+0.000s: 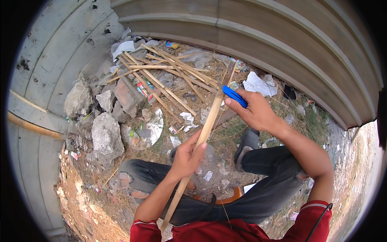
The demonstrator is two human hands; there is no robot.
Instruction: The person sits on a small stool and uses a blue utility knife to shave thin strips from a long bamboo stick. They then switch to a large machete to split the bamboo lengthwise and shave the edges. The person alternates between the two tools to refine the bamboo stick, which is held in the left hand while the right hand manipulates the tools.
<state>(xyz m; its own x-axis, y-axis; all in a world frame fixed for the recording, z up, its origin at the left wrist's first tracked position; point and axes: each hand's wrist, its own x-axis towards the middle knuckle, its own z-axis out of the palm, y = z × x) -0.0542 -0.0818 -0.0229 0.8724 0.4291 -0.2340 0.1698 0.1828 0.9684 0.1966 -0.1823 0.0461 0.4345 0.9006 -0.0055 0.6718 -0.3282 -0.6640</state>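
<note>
My left hand [188,157] is wrapped around a long pale wooden strip [207,125], which slants from my lap up and away to the right. In my right hand [258,111] is a blue utility knife [234,97], held against or close beside the strip's far end. Its blade is too small to make out. Just past that end a darker piece of wood [229,72] shows; I cannot tell whether it touches the strip. Several loose wooden strips [169,68] lie crossed in a heap on the ground beyond my hands.
Broken concrete chunks [107,135] and a brick-like block [128,97] lie left of the heap. Corrugated metal sheeting [258,28] closes off the far side, pale panels [44,64] the left. Paper scraps [260,84] litter the ground. An orange stool [229,197] shows between my legs.
</note>
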